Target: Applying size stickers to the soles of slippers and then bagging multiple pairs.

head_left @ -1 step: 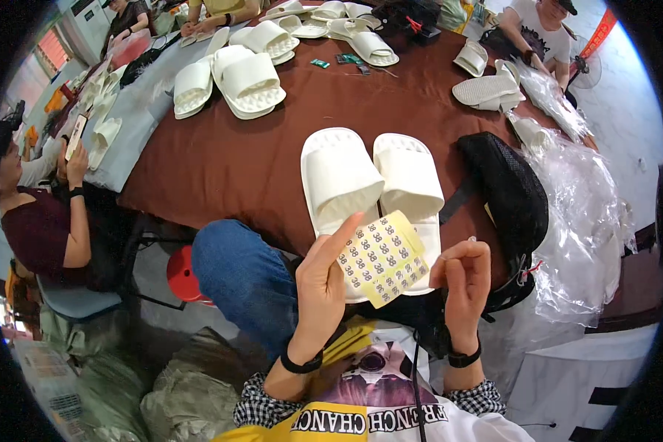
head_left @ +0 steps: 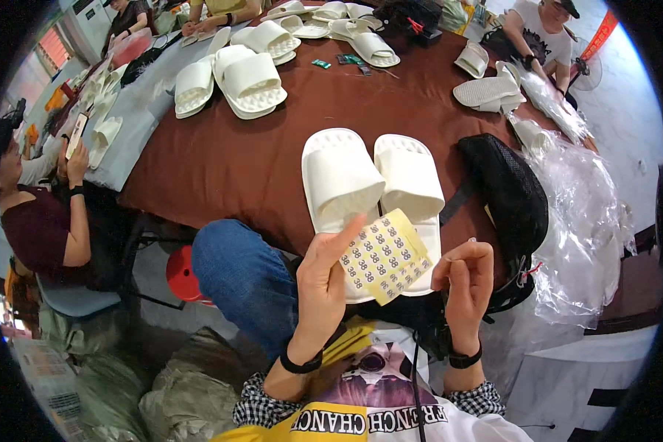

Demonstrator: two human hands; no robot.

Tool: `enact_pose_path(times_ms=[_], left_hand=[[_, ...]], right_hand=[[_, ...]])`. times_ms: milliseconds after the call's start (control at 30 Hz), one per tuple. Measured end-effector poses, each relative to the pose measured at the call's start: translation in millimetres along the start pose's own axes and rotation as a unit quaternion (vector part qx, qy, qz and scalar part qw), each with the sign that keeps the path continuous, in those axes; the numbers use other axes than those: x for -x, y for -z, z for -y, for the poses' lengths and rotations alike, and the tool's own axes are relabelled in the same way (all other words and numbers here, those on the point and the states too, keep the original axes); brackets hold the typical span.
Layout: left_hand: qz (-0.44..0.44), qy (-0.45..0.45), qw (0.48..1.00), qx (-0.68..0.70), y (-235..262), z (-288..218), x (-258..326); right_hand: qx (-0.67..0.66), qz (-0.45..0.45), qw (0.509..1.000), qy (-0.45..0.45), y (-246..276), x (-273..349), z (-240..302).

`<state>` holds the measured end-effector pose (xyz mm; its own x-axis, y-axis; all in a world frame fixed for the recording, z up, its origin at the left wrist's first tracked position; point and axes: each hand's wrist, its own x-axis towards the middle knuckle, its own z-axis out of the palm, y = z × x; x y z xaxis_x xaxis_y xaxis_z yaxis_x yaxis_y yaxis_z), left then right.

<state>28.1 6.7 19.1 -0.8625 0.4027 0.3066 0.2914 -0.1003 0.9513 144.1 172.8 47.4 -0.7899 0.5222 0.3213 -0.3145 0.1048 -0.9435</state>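
Note:
My left hand (head_left: 323, 283) grips a pale yellow sheet of small round printed stickers (head_left: 385, 254), its lower right corner bent over. Beside that corner, my right hand (head_left: 464, 283) is closed with thumb and fingers pinched together; whatever may be between them is too small to make out. Beyond the sheet lie two white slide sandals, a left one (head_left: 342, 173) and a right one (head_left: 407, 173), side by side with toes pointing away from me. The sheet and my left hand cover part of their heel ends.
A brown cloth (head_left: 272, 169) covers the table. More white slides (head_left: 249, 81) lie at the far left and back, others (head_left: 490, 92) at the far right. A black bag (head_left: 504, 195) and clear plastic bags (head_left: 578, 228) are at right. Several people sit or work around.
The sticker sheet and my left thumb have shifted very slightly to the right. My right hand has barely moved, and the slides lie as before.

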Motion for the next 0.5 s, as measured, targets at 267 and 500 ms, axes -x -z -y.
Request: enact_pose_path(times_ms=[267, 500], left_hand=[[-0.004, 0.027, 1.0, 0.009, -4.0, 2.8, 4.5], [0.065, 0.014, 0.997, 0.05, -0.1, -1.5, 4.8]], right_hand=[[-0.007, 0.009, 1.0, -0.001, -8.1, -3.0, -7.3], [-0.138, -0.016, 0.987, -0.075, -1.4, -0.9, -19.9]])
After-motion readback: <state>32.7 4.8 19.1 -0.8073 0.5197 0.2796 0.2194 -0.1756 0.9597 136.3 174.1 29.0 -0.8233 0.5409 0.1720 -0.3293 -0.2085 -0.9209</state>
